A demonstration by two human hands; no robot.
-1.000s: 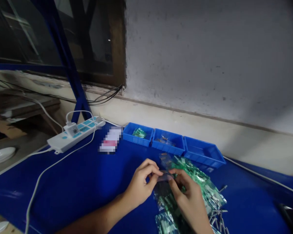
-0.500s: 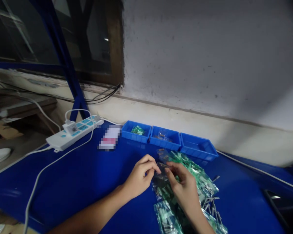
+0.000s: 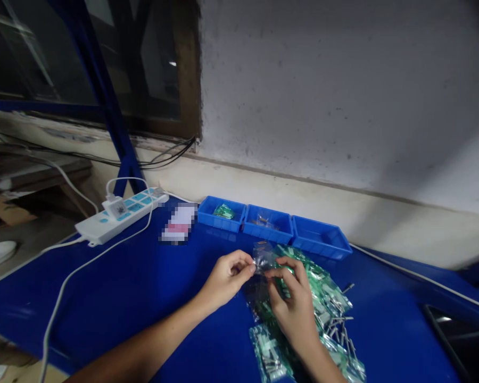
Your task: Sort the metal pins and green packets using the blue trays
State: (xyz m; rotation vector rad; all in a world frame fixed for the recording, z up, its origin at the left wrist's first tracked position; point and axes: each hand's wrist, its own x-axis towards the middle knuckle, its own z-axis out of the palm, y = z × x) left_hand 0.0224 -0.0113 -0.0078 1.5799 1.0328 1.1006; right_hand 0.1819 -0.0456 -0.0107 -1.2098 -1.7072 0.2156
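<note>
My left hand (image 3: 229,274) is closed, thumb and forefinger pinching the edge of a small clear plastic bag (image 3: 264,256). At the bag's right side is my right hand (image 3: 295,298), its fingers bent and the fingertips close to the plastic; what they grip is too small to make out. Under and around the right hand spreads a pile of green-and-clear packets (image 3: 323,287) with metal pieces inside. Several loose silvery metal pins or screws (image 3: 341,330) lie on the pile's right side. The right palm and forearm hide part of the pile.
Three blue bins stand along the wall: the left bin (image 3: 219,222) holds green packets, the middle bin (image 3: 265,232) clear packets, and the right bin (image 3: 323,248) shows a bare bottom. Left are a blurred-out flat object (image 3: 179,223) and a white power strip (image 3: 123,215) with a cable. A dark device (image 3: 451,340) lies right.
A thin metal piece seen between my hands before no longer shows there. My left fingers have tightened into a pinch on the bag. My right fingers have shifted slightly left.
</note>
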